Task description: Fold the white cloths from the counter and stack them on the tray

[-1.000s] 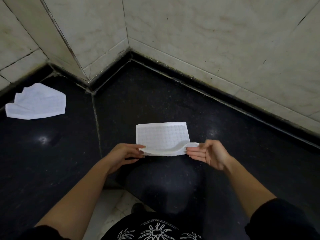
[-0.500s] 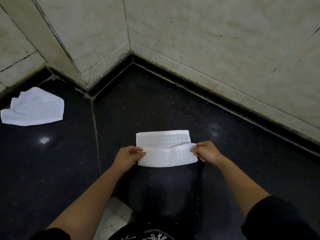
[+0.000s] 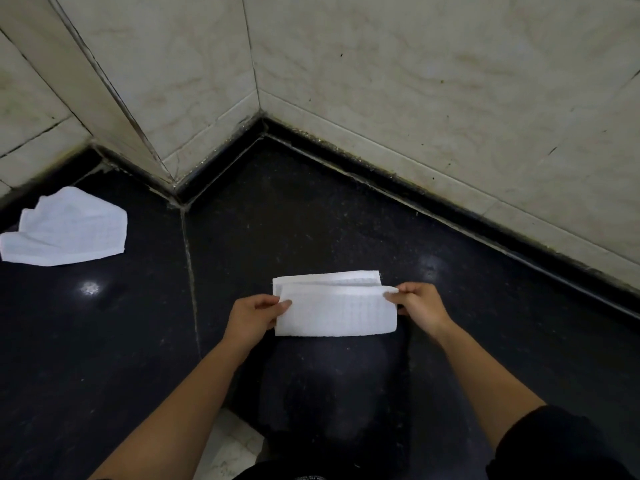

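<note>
While flat (on counter (image 3: 311, 220)), cloth (image 3: 334, 311) between fingers (image 3: 393, 297).

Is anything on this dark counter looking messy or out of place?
Yes. One white cloth lies rumpled and unfolded at the counter's far left. The cloth being folded, pinched at its ends by the left hand and right hand, is slightly off: its top layer stops short of the far edge.
</note>
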{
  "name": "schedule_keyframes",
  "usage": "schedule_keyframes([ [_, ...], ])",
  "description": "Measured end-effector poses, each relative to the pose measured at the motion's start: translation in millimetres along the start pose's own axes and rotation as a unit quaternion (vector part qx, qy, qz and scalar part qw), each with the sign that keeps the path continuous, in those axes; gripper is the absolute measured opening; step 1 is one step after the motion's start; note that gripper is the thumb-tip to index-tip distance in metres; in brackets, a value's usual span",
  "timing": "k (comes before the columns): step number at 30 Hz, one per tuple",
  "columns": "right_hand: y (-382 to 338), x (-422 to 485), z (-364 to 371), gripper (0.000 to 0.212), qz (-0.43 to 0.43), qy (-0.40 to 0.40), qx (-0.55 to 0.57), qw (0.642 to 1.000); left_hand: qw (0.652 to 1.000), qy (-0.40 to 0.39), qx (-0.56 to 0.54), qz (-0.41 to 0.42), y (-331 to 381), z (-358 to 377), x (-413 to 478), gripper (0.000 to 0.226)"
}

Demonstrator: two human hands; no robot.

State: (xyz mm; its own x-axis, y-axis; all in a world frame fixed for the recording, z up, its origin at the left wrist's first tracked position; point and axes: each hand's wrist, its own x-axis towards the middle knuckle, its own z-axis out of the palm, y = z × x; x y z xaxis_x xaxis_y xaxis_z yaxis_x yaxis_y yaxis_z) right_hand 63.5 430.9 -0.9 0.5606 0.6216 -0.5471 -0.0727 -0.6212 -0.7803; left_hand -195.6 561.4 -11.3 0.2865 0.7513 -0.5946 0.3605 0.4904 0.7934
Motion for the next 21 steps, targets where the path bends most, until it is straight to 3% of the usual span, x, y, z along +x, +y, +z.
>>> schedule_keyframes([
  [7,-6,30,22,0.021,-0.005,0.064,-0.065,0.996,0.999,0.042,-0.016,-0.014,-1,4,19,0.015],
  [21,-5,57,36,0.024,-0.014,0.097,-0.225,0.969,0.976,0.147,0.158,0.01,-7,13,44,0.022],
])
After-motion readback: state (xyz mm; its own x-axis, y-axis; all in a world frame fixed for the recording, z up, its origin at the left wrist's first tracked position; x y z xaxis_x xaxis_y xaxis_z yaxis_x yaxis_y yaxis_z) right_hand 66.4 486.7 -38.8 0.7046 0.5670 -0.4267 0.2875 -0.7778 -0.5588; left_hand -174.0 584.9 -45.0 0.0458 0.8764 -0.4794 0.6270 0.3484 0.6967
